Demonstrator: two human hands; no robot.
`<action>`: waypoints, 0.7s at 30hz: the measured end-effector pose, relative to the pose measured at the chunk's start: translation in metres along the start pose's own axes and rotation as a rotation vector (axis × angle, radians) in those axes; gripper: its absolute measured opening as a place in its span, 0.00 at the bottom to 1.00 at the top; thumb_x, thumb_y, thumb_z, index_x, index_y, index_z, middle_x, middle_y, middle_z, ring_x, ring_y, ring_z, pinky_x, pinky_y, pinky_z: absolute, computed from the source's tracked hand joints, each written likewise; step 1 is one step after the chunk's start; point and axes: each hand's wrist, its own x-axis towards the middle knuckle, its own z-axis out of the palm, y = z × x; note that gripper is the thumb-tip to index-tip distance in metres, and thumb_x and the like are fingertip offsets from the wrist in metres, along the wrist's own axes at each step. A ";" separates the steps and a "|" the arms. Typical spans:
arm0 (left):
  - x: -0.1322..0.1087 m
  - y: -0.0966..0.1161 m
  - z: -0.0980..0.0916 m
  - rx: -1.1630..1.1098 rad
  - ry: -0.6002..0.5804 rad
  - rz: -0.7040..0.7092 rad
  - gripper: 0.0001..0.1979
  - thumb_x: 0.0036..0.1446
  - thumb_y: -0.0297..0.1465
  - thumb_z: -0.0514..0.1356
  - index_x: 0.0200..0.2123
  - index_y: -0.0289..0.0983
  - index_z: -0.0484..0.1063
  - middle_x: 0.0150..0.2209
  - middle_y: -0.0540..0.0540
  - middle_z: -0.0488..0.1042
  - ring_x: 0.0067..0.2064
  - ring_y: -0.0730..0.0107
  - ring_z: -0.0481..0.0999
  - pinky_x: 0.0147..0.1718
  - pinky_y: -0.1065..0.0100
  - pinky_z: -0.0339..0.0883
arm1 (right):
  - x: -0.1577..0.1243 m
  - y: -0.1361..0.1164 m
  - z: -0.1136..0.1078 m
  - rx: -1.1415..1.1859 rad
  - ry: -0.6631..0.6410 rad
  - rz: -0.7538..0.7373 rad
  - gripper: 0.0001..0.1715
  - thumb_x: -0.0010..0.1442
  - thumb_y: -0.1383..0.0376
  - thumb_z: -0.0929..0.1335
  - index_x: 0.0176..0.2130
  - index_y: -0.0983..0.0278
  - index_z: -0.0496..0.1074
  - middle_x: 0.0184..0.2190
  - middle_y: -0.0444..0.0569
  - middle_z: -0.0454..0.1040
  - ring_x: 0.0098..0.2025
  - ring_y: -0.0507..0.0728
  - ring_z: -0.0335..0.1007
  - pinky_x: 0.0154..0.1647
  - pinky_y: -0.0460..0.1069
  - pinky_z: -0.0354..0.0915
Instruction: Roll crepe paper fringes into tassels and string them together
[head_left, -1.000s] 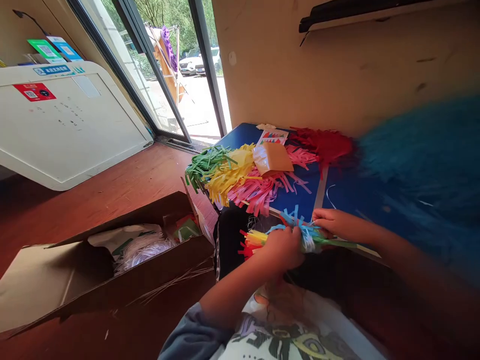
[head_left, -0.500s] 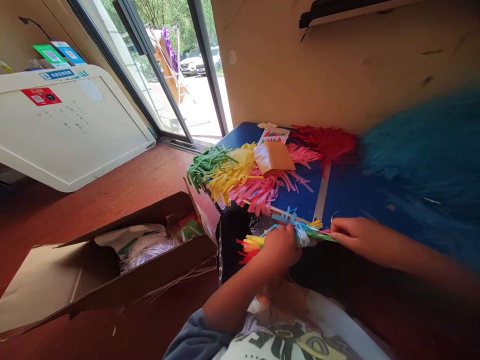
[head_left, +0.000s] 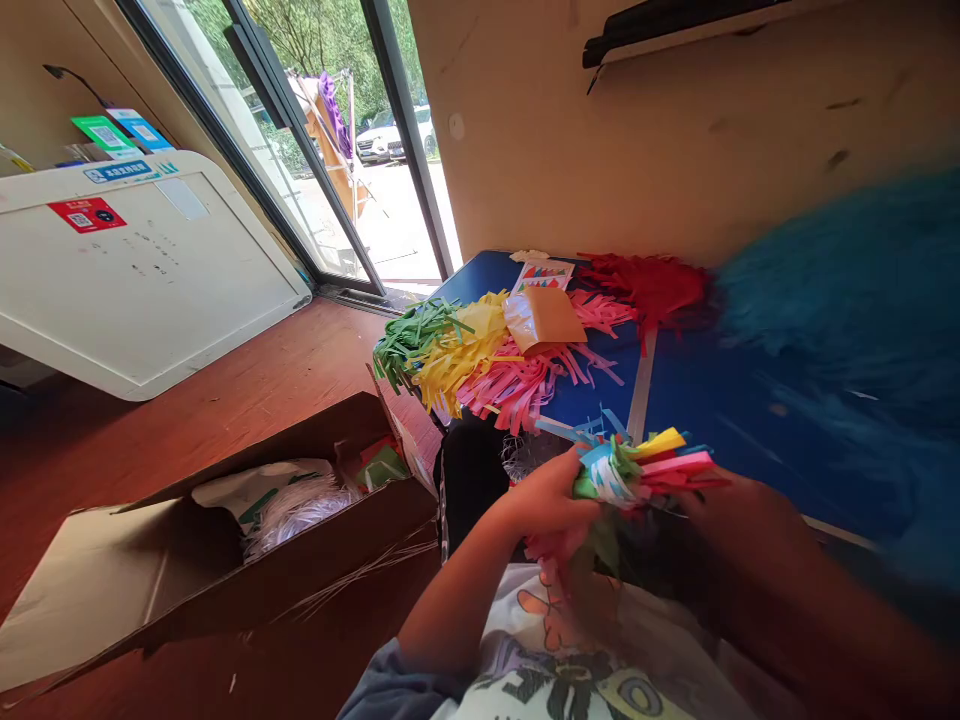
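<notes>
My left hand (head_left: 551,497) is closed around a bundle of coloured paper strips (head_left: 634,462) above my lap. A white tie (head_left: 606,480) is wound round the bundle near its right end. Blue, yellow, pink and red strip ends stick out beyond the tie, pointing up and right. Pink and green strips hang below my left hand. My right hand (head_left: 724,505) is close against the right end of the bundle, partly behind the strip ends. Its fingers are hidden and blurred, so what they hold does not show.
Green (head_left: 412,335), yellow (head_left: 469,340), pink (head_left: 514,385) and red fringed paper (head_left: 649,285) lies on the blue table (head_left: 720,400), with a brown packet (head_left: 551,318) on top. Blue fringe (head_left: 847,290) spreads at right. An open cardboard box (head_left: 187,590) stands on the floor at left.
My right hand has come in from the right to the bundle's end. The bundle has turned, so its tied end and strip tips now face up and right.
</notes>
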 end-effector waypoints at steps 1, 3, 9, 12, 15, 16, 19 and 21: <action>-0.001 0.001 0.000 0.059 -0.037 0.051 0.20 0.46 0.31 0.58 0.45 0.36 0.62 0.41 0.46 0.69 0.40 0.64 0.70 0.40 0.68 0.64 | 0.010 0.007 -0.006 0.020 -0.062 0.028 0.12 0.58 0.63 0.58 0.37 0.63 0.68 0.33 0.50 0.72 0.31 0.56 0.67 0.26 0.48 0.52; -0.002 0.006 0.000 0.219 -0.112 0.132 0.21 0.45 0.32 0.59 0.45 0.37 0.62 0.41 0.46 0.69 0.40 0.63 0.70 0.39 0.68 0.64 | 0.031 0.017 -0.017 0.057 -0.146 0.066 0.14 0.59 0.62 0.57 0.39 0.64 0.68 0.38 0.51 0.72 0.36 0.58 0.67 0.29 0.48 0.54; 0.010 0.022 0.016 0.773 -0.236 0.234 0.20 0.49 0.35 0.58 0.45 0.33 0.63 0.41 0.37 0.70 0.41 0.54 0.72 0.39 0.59 0.64 | 0.073 0.015 -0.033 0.139 -0.469 -0.020 0.09 0.53 0.66 0.61 0.31 0.65 0.70 0.28 0.47 0.71 0.31 0.53 0.64 0.28 0.46 0.53; 0.018 0.022 0.026 0.870 -0.192 0.116 0.20 0.51 0.34 0.56 0.47 0.31 0.63 0.42 0.35 0.70 0.41 0.51 0.72 0.38 0.56 0.65 | 0.079 0.000 -0.046 0.176 -0.660 -0.071 0.05 0.46 0.70 0.63 0.24 0.66 0.69 0.20 0.44 0.68 0.23 0.50 0.60 0.23 0.45 0.49; 0.021 0.019 0.028 0.826 -0.092 -0.073 0.20 0.50 0.32 0.56 0.47 0.30 0.63 0.44 0.33 0.70 0.43 0.49 0.72 0.39 0.56 0.65 | 0.069 -0.020 -0.064 0.224 -0.704 -0.083 0.08 0.50 0.68 0.62 0.24 0.66 0.69 0.20 0.43 0.68 0.22 0.49 0.59 0.22 0.45 0.49; 0.020 0.018 0.025 0.795 -0.068 -0.120 0.21 0.51 0.33 0.56 0.47 0.30 0.62 0.44 0.33 0.70 0.42 0.50 0.73 0.38 0.57 0.66 | 0.062 -0.028 -0.068 0.236 -0.663 -0.102 0.09 0.52 0.68 0.61 0.25 0.65 0.69 0.21 0.43 0.69 0.23 0.49 0.60 0.23 0.45 0.49; 0.015 0.016 0.012 0.569 -0.091 -0.193 0.20 0.52 0.38 0.54 0.46 0.34 0.61 0.40 0.39 0.72 0.38 0.56 0.74 0.34 0.63 0.66 | 0.025 -0.050 -0.069 0.123 -0.392 -0.191 0.11 0.55 0.67 0.59 0.27 0.62 0.68 0.25 0.45 0.71 0.26 0.52 0.64 0.23 0.46 0.46; 0.011 0.015 0.001 0.324 -0.091 -0.217 0.20 0.51 0.40 0.54 0.46 0.35 0.62 0.38 0.43 0.73 0.37 0.60 0.73 0.34 0.64 0.66 | -0.003 -0.061 -0.060 -0.024 -0.119 -0.298 0.09 0.52 0.70 0.60 0.28 0.61 0.68 0.23 0.46 0.69 0.23 0.53 0.63 0.21 0.48 0.44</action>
